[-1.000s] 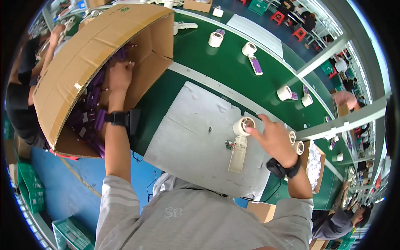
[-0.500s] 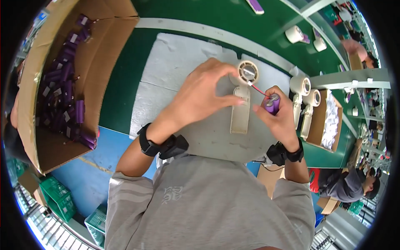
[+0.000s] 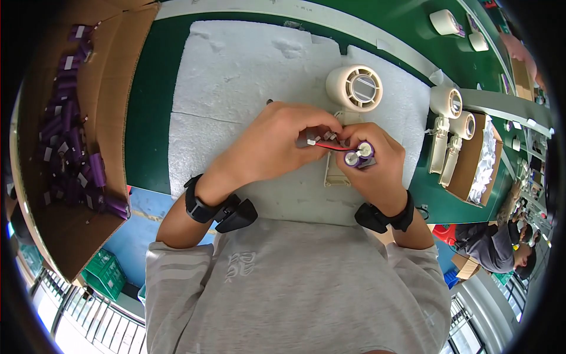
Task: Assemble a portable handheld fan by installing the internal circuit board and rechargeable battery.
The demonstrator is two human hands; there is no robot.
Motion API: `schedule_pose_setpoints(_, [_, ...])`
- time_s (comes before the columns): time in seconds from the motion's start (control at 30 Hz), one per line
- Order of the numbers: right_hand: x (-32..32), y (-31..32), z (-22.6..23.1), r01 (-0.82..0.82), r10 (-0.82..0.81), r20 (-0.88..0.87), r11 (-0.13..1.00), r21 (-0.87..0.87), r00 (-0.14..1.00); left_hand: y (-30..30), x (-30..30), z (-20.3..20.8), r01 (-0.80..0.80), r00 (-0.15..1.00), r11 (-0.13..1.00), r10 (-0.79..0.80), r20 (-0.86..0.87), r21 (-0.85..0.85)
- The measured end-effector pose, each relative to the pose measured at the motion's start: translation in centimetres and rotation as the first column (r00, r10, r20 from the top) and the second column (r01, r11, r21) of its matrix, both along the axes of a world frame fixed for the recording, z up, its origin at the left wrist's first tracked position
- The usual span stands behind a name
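A purple two-cell battery pack is in my right hand, its silvery ends facing up. From it a red and black wire lead runs left to a small white plug by the fingers of my left hand. My left fingers are curled closed; what they grip is in shadow and I cannot make it out. A small dark tip shows past the back of that hand. Just beyond both hands lies a cream handheld fan, round head away from me, its open handle shell partly hidden beneath them.
White foam sheeting covers the green bench. On the left stands a cardboard box of purple battery packs. To the right lie two more cream fans and a carton of white pieces. A person sits farther right.
My left hand has come right and closed beside my right hand, near the plug. The battery pack has moved left, its ends now turned up. The view has shifted.
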State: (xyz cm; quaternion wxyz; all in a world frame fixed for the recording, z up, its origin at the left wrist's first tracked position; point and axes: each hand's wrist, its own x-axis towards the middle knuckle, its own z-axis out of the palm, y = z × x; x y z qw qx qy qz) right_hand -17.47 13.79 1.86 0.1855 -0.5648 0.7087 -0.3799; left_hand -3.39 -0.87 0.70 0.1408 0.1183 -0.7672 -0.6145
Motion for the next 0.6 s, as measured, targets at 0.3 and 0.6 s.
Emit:
schedule_pose_setpoints(0.3, [0.1, -0.3, -0.2, -0.019, 0.018, -0.053, 1.0, -0.019, 0.998, -0.7, 0.2, 0.0, 0.064, 0.998, 0.997, -0.064, 0.007, -0.031])
schedule_pose_setpoints(0.6, [0.6, -0.5, 0.2, 0.012, -0.01, -0.156, 1.0, 0.01, 0.988, 0.0, 0.2, -0.1, -0.019, 0.997, 0.977, 0.003, -0.072, -0.214])
